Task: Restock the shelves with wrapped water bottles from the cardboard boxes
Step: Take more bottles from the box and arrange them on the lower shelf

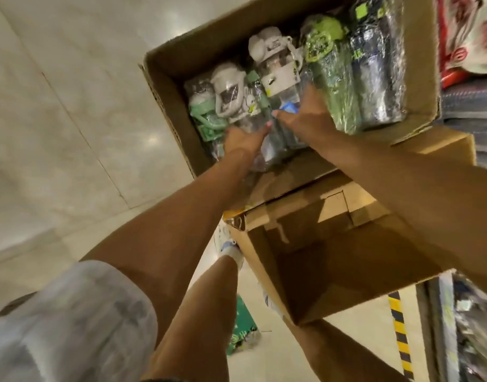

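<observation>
Head view, looking steeply down. An open cardboard box (165, 86) stands on a pale tiled floor (57, 106) and serves as the reference point. Inside it lie wrapped water bottles, packed side by side: a green-lidded bottle (206, 119) nearest the box's left wall, a grey-lidded bottle (231, 89) beside it, a second grey-lidded bottle (275, 59) near the centre, and, toward the right wall, a green bottle (333, 78) and a dark bottle (374, 73) touching each other.

The left hand (243, 139) is closed around the lower end of a clear wrapped bottle (269, 150) at the near edge of the box. The right hand (305, 117) reaches in just beside it, fingers curled onto the bottles at the centre; motion blur prevents telling which bottle it grips, or how firmly. A blue patch (287, 108) shows at its fingertips.

Nearer the viewer than the open box stands a second cardboard box (319, 257), its flaps partly closed. Below it appear the person's bare legs, a pale sneaker (232, 249) and a green packet (243, 326) on the floor. A white sleeve (71, 326) covers the left upper arm.
</observation>
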A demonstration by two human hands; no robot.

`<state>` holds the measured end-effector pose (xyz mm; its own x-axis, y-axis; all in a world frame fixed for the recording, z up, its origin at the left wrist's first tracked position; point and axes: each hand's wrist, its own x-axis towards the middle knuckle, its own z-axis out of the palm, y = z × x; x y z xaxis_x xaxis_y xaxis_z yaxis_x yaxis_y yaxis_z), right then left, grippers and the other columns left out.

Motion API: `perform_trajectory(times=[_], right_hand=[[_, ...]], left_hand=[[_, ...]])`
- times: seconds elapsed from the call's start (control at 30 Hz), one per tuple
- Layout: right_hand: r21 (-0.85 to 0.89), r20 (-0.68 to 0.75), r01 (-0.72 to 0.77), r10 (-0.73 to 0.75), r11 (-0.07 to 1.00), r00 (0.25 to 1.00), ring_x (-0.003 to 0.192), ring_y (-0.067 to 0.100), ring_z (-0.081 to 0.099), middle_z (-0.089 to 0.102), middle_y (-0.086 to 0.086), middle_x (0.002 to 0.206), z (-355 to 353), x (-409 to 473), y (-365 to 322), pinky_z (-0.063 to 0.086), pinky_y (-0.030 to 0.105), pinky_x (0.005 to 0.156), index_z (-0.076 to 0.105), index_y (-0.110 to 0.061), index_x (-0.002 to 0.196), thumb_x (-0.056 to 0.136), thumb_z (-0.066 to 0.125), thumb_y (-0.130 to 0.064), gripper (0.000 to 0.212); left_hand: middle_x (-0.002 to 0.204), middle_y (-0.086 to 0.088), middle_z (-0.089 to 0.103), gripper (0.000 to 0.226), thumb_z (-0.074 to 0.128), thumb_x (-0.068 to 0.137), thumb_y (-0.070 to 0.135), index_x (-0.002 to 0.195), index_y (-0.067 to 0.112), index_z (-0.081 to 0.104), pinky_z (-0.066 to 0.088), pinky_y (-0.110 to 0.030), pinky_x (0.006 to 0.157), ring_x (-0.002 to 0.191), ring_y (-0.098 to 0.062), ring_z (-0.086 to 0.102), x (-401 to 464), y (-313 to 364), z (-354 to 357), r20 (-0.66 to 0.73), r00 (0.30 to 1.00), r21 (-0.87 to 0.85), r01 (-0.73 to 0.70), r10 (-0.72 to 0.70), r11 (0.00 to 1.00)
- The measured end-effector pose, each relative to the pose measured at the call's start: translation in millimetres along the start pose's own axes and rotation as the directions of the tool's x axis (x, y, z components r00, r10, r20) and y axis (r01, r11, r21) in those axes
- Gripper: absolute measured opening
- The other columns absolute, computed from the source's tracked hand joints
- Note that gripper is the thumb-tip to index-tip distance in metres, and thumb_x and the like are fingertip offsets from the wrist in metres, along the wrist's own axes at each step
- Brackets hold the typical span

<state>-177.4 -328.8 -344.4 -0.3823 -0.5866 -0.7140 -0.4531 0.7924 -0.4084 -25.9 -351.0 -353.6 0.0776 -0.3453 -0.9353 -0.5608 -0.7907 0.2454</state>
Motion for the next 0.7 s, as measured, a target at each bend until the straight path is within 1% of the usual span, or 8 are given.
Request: perform_trajectory(times=[0.1, 0.17, 0.33, 0.47, 0.53, 0.57, 0.6, 0.7], right_hand=[[-0.016, -0.037, -0.018, 0.017, 1.0, 0.999, 0.14, 0.032, 0.046, 0.048, 0.013, 0.151, 12, 19, 0, 0.042, 0.039, 0.113, 0.028, -0.01, 0.16, 0.08, 0.083, -0.052, 0.105], [-0.03, -0.069, -0.067, 0.065, 0.997, 0.995, 0.141, 0.034, 0.044, 0.045, 0.013, 0.154, 19, 32, -2, 0.042, 0.047, 0.115, 0.026, -0.013, 0.16, 0.075, 0.083, -0.061, 0.113], [-0.107, -0.117, -0.12, 0.107, 0.987, 0.987, 0.145, 0.035, 0.036, 0.036, 0.013, 0.158, 29, 43, -6, 0.04, 0.05, 0.115, 0.025, -0.013, 0.157, 0.08, 0.082, -0.057, 0.105], [0.024, -0.124, -0.13, 0.131, 0.991, 0.984, 0.135, 0.032, 0.051, 0.05, 0.009, 0.148, 26, 44, -5, 0.047, 0.046, 0.109, 0.035, -0.014, 0.15, 0.074, 0.087, -0.053, 0.1], [0.134, -0.115, -0.13, 0.146, 0.982, 0.983, 0.124, 0.026, 0.059, 0.057, 0.006, 0.139, 20, 35, -4, 0.051, 0.037, 0.099, 0.042, -0.013, 0.144, 0.073, 0.089, -0.047, 0.091], [0.189, -0.114, -0.128, 0.151, 0.974, 0.982, 0.119, 0.023, 0.062, 0.06, 0.005, 0.135, 17, 28, -2, 0.051, 0.033, 0.093, 0.044, -0.013, 0.141, 0.074, 0.09, -0.043, 0.086], [0.247, -0.109, -0.128, 0.159, 0.96, 0.981, 0.116, 0.022, 0.063, 0.062, 0.003, 0.131, 13, 18, 0, 0.05, 0.031, 0.089, 0.046, -0.013, 0.138, 0.075, 0.09, -0.039, 0.082], [0.424, -0.066, -0.144, 0.189, 0.894, 0.98, 0.113, 0.021, 0.065, 0.066, 0.001, 0.126, -4, -25, 3, 0.052, 0.038, 0.098, 0.048, -0.015, 0.137, 0.071, 0.092, -0.04, 0.083]], left_hand=[[0.15, -0.015, 0.05, 0.124, 0.083, 0.074, 0.064, 0.159, 0.006, 0.015, 0.048, -0.045, 0.108, 0.133, -0.036, 0.052, 20, 5, 11, -0.078, 0.995, -0.159, 0.044, -0.057, 0.986], [0.153, -0.022, 0.045, 0.138, 0.086, 0.067, 0.065, 0.16, 0.008, 0.002, 0.047, -0.053, 0.111, 0.136, -0.043, 0.049, 35, 4, 22, -0.082, 0.993, -0.171, 0.075, -0.09, 0.982], [0.144, -0.018, 0.05, 0.108, 0.086, 0.075, 0.055, 0.149, 0.014, 0.018, 0.05, -0.054, 0.106, 0.128, -0.04, 0.055, 49, -3, 32, -0.214, 0.977, -0.093, -0.001, -0.019, 0.996], [0.137, -0.012, 0.054, 0.105, 0.084, 0.078, 0.049, 0.152, 0.011, 0.02, 0.05, -0.047, 0.106, 0.124, -0.035, 0.056, 43, -12, 29, -0.203, 0.979, -0.124, -0.051, 0.025, 0.991], [0.12, -0.003, 0.058, 0.093, 0.081, 0.085, 0.042, 0.151, 0.011, 0.023, 0.056, -0.029, 0.086, 0.107, -0.024, 0.063, 29, -13, 20, -0.124, 0.991, -0.2, -0.068, 0.044, 0.977], [0.112, 0.0, 0.059, 0.084, 0.079, 0.088, 0.038, 0.148, 0.011, 0.027, 0.057, -0.024, 0.073, 0.095, -0.018, 0.065, 20, -14, 15, -0.081, 0.995, -0.232, -0.074, 0.056, 0.97], [0.109, 0.001, 0.06, 0.079, 0.08, 0.089, 0.036, 0.146, 0.013, 0.03, 0.057, -0.024, 0.07, 0.09, -0.016, 0.065, 12, -16, 9, -0.04, 0.997, -0.269, -0.069, 0.06, 0.961], [0.122, -0.009, 0.063, 0.079, 0.087, 0.077, 0.036, 0.136, 0.02, 0.037, 0.06, -0.052, 0.091, 0.105, -0.029, 0.07, -18, -25, -9, 0.083, 0.994, -0.396, -0.029, 0.067, 0.918]])
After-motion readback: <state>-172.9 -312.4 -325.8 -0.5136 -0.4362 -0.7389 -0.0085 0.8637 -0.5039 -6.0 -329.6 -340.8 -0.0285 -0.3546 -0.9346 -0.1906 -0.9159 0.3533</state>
